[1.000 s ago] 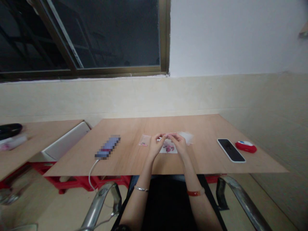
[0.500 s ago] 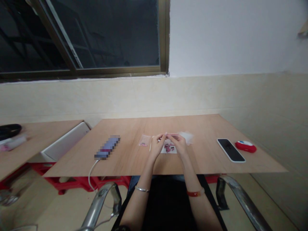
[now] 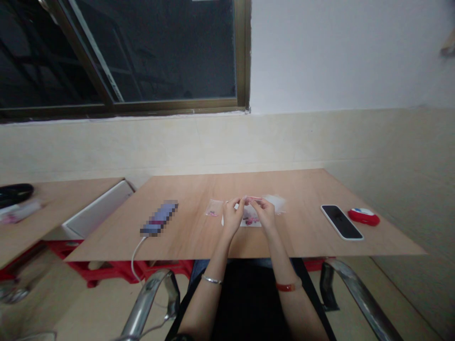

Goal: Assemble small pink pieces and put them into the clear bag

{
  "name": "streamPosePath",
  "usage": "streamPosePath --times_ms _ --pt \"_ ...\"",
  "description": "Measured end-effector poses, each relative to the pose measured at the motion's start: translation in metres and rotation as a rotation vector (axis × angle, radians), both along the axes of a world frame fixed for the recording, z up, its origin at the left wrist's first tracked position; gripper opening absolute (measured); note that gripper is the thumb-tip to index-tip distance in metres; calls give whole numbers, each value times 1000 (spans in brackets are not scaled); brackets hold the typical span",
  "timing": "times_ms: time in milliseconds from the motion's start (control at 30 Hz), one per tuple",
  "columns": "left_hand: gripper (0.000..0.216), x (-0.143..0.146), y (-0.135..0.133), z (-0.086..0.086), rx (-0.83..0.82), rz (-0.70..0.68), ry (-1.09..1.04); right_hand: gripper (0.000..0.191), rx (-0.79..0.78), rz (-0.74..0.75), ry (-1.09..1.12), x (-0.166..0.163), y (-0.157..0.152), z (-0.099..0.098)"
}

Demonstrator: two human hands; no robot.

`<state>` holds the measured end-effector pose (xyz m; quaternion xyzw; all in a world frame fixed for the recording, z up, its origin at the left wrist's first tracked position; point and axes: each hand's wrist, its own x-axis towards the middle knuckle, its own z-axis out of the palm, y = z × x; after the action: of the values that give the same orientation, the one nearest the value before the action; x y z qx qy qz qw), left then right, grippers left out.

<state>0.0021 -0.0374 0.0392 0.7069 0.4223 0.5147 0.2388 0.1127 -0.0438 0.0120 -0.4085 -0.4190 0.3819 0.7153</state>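
Note:
Over the middle of the tabletop, my left hand (image 3: pixel 232 219) and my right hand (image 3: pixel 266 215) meet fingertip to fingertip. Both are closed in a pinch on a small pinkish, see-through item (image 3: pixel 253 198); its kind is too small to make out. Beneath them lies a white sheet (image 3: pixel 245 224), partly covered by my hands, with small dark pink shapes (image 3: pixel 251 220) on it. Left of my left hand is a small clear plastic bag (image 3: pixel 214 206) with tiny pink bits inside. Thin whitish, see-through plastic (image 3: pixel 277 203) lies just beyond my right hand.
A phone (image 3: pixel 159 219) with a white cable (image 3: pixel 134 253) lies left on the wooden table (image 3: pixel 192 237). Another phone (image 3: pixel 341 221) and a red-and-white object (image 3: pixel 364 216) lie right. Metal armrests (image 3: pixel 147 300) flank me; red stools (image 3: pixel 103 272) stand below.
My fingers have shifted slightly around the pinkish item, and a bit more of it shows between them. The things on the table stay where they were.

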Motion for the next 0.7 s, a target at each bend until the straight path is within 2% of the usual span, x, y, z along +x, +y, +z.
streamPosePath --times_ms 133,367,533,600,700 --pt "33 0 1 -1 8 24 17 25 3 -44 -55 2 2 -2" --pt "34 0 0 -3 3 49 47 26 19 -32 -72 2 3 -5" --pt "37 -3 3 -5 -15 59 54 35 -68 -44 -49 2 4 -6" --pt "39 -3 5 -8 -37 34 39 36 -101 -58 -26 3 4 -6" --pt "40 -2 11 -14 -114 -73 -13 35 -139 -50 61 4 5 -7"
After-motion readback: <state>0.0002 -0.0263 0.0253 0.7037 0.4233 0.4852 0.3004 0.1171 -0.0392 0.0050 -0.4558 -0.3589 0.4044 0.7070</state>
